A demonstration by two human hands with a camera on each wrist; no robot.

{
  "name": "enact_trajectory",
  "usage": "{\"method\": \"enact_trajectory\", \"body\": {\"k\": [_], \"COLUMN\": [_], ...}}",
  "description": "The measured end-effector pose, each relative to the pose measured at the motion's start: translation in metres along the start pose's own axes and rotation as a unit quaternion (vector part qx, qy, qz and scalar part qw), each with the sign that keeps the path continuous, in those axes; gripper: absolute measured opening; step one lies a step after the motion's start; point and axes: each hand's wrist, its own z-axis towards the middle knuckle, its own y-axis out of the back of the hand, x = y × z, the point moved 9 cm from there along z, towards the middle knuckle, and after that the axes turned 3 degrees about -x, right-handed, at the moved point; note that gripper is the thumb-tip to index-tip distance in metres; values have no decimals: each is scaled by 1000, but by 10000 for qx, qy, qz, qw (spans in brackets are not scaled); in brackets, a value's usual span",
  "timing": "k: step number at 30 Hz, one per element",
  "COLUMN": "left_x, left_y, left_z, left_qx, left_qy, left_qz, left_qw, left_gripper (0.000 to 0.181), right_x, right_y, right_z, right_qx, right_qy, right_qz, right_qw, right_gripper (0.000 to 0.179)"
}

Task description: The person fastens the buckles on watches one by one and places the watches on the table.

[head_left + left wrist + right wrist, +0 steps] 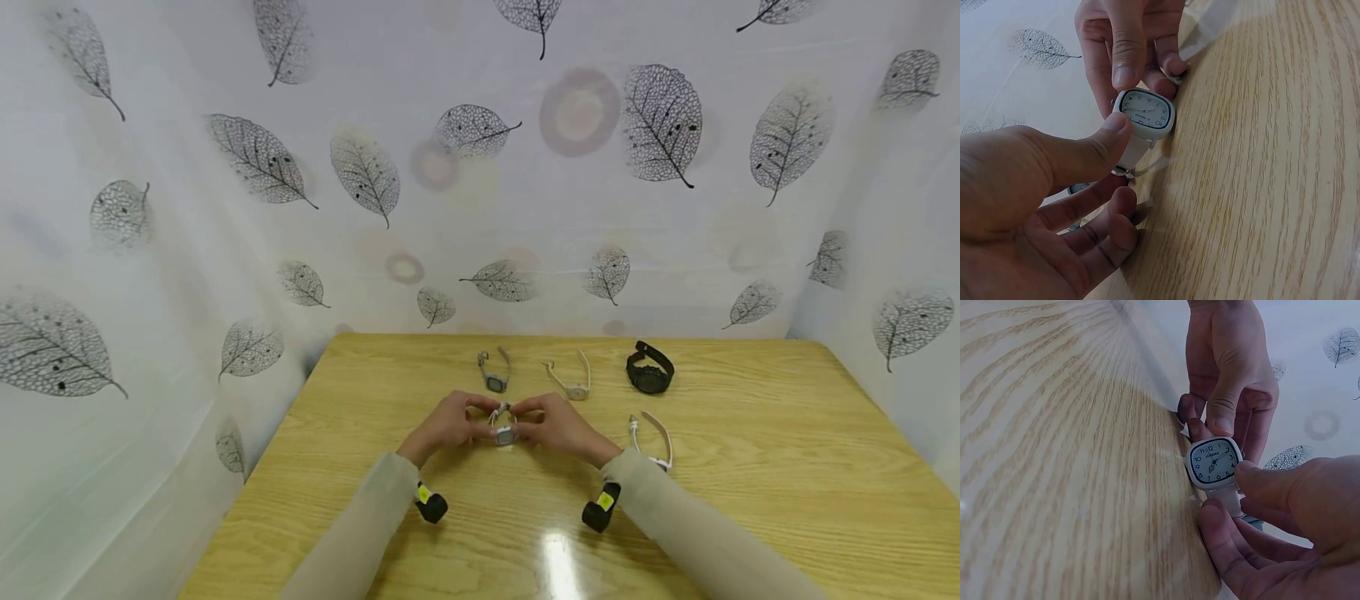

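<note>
A white wristwatch (506,436) with a rounded-square face is between my two hands near the middle of the table. My left hand (453,419) pinches one side of it; in the left wrist view the thumb lies at the edge of the watch case (1145,112). From the other side my right hand (558,423) grips it too, thumb at the case and fingers behind the strap. The right wrist view shows the dial (1214,462) with black numerals, facing up toward the camera. Fingers hide much of the strap, which stands in a loop behind the case.
Behind my hands lie a grey watch (496,384), a beige-strapped watch (577,392) and a black watch (649,380). Another white watch (668,442) sits beside my right forearm, partly hidden by the sleeve. A leaf-patterned curtain (480,208) borders the wooden table (757,467).
</note>
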Motion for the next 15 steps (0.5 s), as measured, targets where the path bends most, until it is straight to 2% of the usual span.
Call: {"method": "enact_trajectory", "body": {"k": [15], "left_x": [-2], "left_y": [1], "left_z": [-1], "left_qx": [106], "left_qy": [-21], "left_qz": [61], "left_qw": [9999], "left_gripper": [46], "right_x": [5], "right_y": [4], "right_z": [-6], "right_qx": [39], "right_qy": [-56], "right_qz": [-26], "right_qw": [10000], "right_gripper": [37]}}
